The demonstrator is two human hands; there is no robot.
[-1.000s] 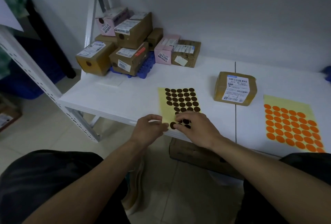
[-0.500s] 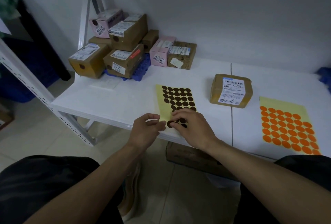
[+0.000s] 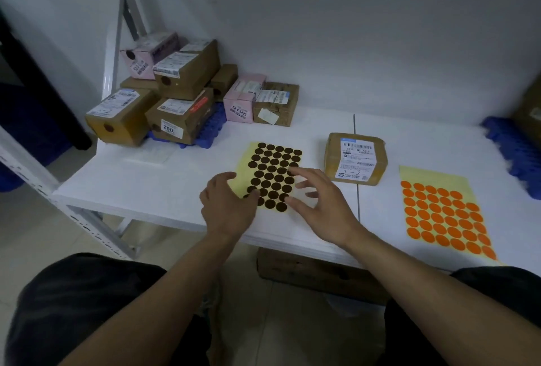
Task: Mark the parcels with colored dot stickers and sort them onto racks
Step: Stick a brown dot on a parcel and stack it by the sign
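Observation:
A yellow sheet of brown dot stickers (image 3: 272, 173) lies near the front edge of the white shelf (image 3: 146, 181). My left hand (image 3: 227, 204) rests on the sheet's lower left corner, thumb on the dots. My right hand (image 3: 320, 204) hovers over the sheet's right side with fingers spread; I see no sticker on them. A brown parcel with a white label (image 3: 355, 160) lies just right of the sheet. Further right lies a sheet of orange dot stickers (image 3: 442, 213).
Several marked parcels (image 3: 178, 96), brown and pink, are stacked on a blue tray (image 3: 209, 131) at the back left. Another blue tray (image 3: 512, 154) sits at the far right. A cardboard box (image 3: 307, 272) lies under the shelf. A white rack upright (image 3: 32, 172) slants on the left.
My right hand has lifted off the sheet's lower dots and spread its fingers. My left hand let go its pinch on the corner and now lies on the sheet. The camera moved closer.

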